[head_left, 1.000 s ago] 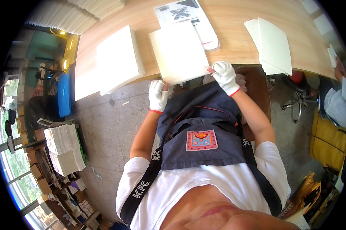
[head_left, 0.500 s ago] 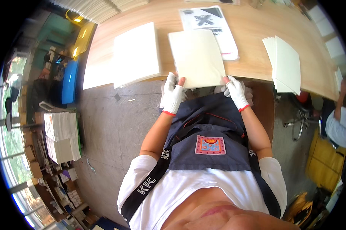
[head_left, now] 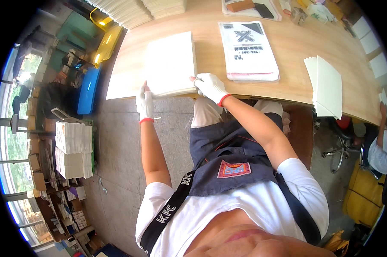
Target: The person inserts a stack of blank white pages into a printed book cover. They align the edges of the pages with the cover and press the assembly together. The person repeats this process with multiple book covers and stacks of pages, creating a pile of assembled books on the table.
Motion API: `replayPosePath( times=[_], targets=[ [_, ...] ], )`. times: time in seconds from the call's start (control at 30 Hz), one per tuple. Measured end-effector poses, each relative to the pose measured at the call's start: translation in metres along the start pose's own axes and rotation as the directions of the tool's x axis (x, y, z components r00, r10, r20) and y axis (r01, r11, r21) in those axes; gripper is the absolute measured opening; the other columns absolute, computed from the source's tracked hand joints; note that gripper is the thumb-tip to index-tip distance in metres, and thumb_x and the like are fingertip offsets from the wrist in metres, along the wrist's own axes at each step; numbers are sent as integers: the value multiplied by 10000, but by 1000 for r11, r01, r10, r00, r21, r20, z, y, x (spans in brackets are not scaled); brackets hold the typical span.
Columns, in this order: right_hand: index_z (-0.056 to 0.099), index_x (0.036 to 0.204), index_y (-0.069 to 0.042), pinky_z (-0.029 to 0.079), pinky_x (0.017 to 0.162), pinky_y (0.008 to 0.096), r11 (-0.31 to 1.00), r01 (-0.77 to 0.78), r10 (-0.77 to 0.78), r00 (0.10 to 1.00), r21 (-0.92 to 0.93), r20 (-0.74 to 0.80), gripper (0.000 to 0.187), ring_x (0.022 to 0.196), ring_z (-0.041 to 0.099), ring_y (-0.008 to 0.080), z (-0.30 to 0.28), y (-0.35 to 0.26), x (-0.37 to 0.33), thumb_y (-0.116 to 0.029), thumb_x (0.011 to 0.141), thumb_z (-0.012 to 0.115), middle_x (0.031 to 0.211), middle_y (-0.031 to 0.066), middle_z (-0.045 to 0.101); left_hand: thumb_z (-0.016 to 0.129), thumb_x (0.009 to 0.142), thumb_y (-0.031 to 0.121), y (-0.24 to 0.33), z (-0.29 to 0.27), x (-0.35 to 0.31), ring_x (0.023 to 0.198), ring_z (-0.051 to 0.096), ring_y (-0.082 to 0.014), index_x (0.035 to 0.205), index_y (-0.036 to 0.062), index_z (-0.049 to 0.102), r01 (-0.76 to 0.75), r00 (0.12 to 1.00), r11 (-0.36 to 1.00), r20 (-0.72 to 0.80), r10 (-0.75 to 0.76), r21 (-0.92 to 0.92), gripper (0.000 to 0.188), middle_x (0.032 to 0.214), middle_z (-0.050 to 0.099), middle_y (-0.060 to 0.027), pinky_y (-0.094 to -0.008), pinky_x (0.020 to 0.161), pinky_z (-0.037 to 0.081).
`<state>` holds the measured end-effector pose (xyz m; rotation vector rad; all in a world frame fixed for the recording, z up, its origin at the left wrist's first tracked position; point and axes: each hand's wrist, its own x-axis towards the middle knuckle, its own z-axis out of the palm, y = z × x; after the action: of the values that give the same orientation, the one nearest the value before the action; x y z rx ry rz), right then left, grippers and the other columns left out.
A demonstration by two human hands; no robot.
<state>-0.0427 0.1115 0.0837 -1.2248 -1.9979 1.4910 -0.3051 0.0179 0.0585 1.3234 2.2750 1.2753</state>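
A stack of white paper sheets (head_left: pixel 170 64) lies at the table's near edge, left of centre. My left hand (head_left: pixel 145 104), in a white glove with bare fingertips, grips its near left corner, the thumb along the edge. At the near right corner, my gloved right hand (head_left: pixel 210 87) curls its fingers against the stack's side. Both hands are closed on the paper. To the right lies a pile of printed sheets (head_left: pixel 249 53) with a black crossed-pencils picture on top, seemingly in clear wrapping.
Fanned white sheets (head_left: pixel 328 85) overhang the near edge of the wooden table (head_left: pixel 287 55) at right. Tall paper stacks (head_left: pixel 120 10) stand at the far left. A phone (head_left: pixel 263 10) and a metal cup (head_left: pixel 298 16) lie farther back. Another person's arm (head_left: pixel 382 118) shows at far right.
Both hands have moved left from the cream sheaf held before the printed pile to the white stack. The sheaf no longer shows separately, and the printed pile is uncovered. My view has shifted slightly.
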Motion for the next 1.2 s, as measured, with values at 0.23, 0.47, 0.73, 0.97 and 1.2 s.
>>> replayPosePath(
  times=[0.23,0.47,0.73,0.97,1.2],
  targets=[
    [520,1061,10,440,854,355,988,150,-150,940,-27,-308,577,1016,569,321,-32,9,35,-514,822,551,1085,203,590,459,912,343,4,-12,52,1215,425,-244,1361,63,377,206,978,876,114,-173,-436,536,1351,424,-154,-346,971,370],
    [453,1181,71,397,922,371,893,-18,129,968,449,-218,601,1107,513,324,-16,-2,132,-386,820,596,1198,244,519,486,916,406,-6,22,126,882,588,-155,1140,-14,561,567,760,742,575,-303,-358,482,1000,630,-75,-287,805,460],
    [468,1091,48,437,840,374,928,-94,177,962,360,-206,501,996,567,310,0,-8,132,-353,816,588,1067,227,581,481,913,418,22,32,131,954,578,-158,1221,-45,495,498,714,860,615,-335,-109,556,1083,602,-110,-271,829,455],
    [331,1350,24,388,909,253,754,173,68,939,634,-337,580,1069,543,184,-26,21,102,-222,862,525,1239,154,520,506,897,378,-18,12,125,1208,435,-184,1379,54,344,131,985,857,166,-54,-498,603,1369,404,-118,-336,991,351],
    [585,1115,-54,522,699,267,647,245,184,869,722,-460,234,766,619,116,-104,110,-106,-122,913,489,966,64,644,416,949,118,96,-13,7,1266,388,-257,1336,-23,364,-348,936,848,-197,292,-399,415,1364,413,-164,-403,1074,294]
  ],
)
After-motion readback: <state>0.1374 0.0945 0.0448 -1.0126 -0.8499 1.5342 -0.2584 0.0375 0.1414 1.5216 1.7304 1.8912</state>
